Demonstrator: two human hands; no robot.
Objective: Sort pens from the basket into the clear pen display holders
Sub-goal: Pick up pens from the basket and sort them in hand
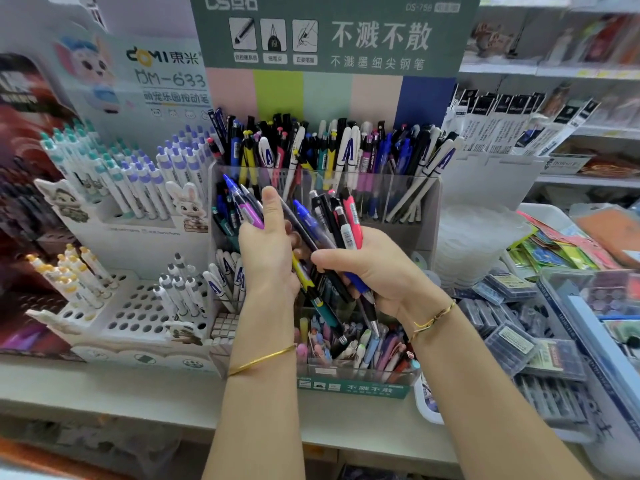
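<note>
Mid-sort: the left hand [266,251] and right hand [367,268] each grip a bunch of mixed pens [350,220], held just in front of the clear display holder [427,233]. The next move probably calls for singling out one pen for its matching compartment.

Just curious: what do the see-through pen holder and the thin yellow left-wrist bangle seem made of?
The see-through pen holder looks like clear glossy plastic: pens show through its walls. The thin yellow left-wrist bangle seems polished metal, gold-coloured and shiny.
</note>
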